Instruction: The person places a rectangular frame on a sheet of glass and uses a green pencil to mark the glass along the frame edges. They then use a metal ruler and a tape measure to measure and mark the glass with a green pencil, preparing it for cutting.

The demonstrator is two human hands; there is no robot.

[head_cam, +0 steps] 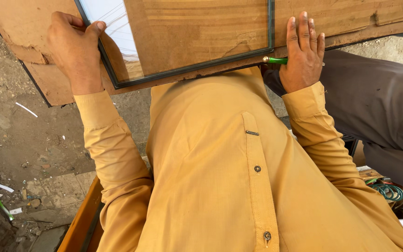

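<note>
A clear glass pane [197, 35] with a dark green edge lies flat on a worn wooden board [341, 18]. My left hand [73, 46] grips the pane's left edge, thumb on top of the glass. My right hand [303, 53] lies flat on the board just right of the pane's near right corner, fingers stretched out. Under its palm is a green-handled tool [275, 60] with a metal tip that points at that corner. My mustard-yellow shirt fills the lower middle of the view.
Another person in dark grey clothing [379, 102] stands close at the right. Dusty ground with scraps and litter [19, 140] lies to the left. Green coiled wire [388, 190] and small clutter sit at the lower right. An orange frame edge [82, 219] runs below.
</note>
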